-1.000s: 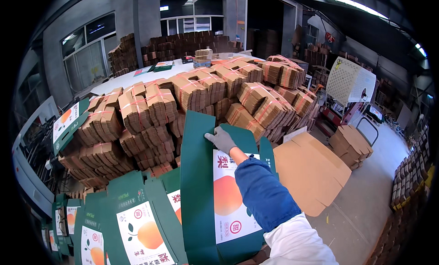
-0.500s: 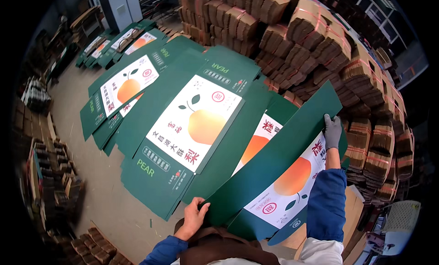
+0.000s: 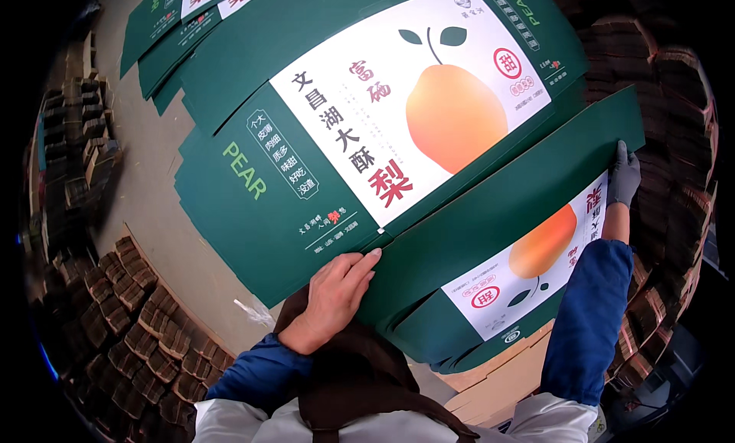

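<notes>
A green cardboard carton blank (image 3: 459,221), printed with an orange-yellow pear on a white panel, is tilted in front of me. My left hand (image 3: 329,298), bare, is closed at its near left corner, fingertips on the green face and thumb hidden. In a grey glove, my right hand (image 3: 625,175) grips the far right edge; part of its fingers is behind the board. Just beyond lies a stack of matching green blanks (image 3: 230,213), whose top one shows a large pear on white. The upper edge of the held blank runs along the stack's near side.
More green blanks (image 3: 145,60) lie at the upper left. Bundled brown cardboard (image 3: 145,343) covers the floor at the lower left, and tall brown stacks (image 3: 666,236) stand at the right. Flat brown cardboard (image 3: 498,385) lies below the held blank. A clear plastic scrap (image 3: 254,311) is on the floor.
The view has come down closer to the stack. Both hands have brought the held blank up against the stack's near side. My left fingers now reach further over its corner.
</notes>
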`<state>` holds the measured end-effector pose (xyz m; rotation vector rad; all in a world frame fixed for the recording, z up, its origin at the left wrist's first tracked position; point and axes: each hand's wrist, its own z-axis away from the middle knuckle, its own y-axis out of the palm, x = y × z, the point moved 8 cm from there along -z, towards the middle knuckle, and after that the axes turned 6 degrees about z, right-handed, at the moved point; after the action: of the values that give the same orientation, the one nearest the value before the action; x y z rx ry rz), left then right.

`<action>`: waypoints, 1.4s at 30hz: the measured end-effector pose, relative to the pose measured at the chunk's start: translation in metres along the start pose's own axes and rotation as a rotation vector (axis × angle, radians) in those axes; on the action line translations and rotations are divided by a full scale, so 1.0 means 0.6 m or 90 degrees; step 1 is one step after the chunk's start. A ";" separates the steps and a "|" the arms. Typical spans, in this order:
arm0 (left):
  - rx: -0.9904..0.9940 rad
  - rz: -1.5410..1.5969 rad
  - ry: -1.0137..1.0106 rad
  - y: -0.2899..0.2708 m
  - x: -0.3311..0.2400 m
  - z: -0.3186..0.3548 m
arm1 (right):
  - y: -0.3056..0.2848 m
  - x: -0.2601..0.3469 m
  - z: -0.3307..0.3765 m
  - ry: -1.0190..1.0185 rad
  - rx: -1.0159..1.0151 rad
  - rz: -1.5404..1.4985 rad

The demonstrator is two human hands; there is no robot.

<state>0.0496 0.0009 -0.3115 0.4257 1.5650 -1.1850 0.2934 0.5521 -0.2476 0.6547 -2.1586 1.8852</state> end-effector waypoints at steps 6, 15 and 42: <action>0.065 -0.049 -0.042 0.006 0.023 -0.006 | 0.064 0.010 0.008 -0.006 0.034 0.021; 0.108 -0.069 -0.034 0.012 0.033 -0.016 | 0.082 -0.012 -0.009 -0.014 0.023 0.009; 0.149 -0.033 -0.097 0.016 0.046 -0.028 | 0.122 -0.011 0.003 0.044 0.078 0.006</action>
<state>0.0383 0.0113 -0.3415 0.4379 1.3183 -1.4148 0.2664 0.5580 -0.3158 0.5933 -2.0202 2.0272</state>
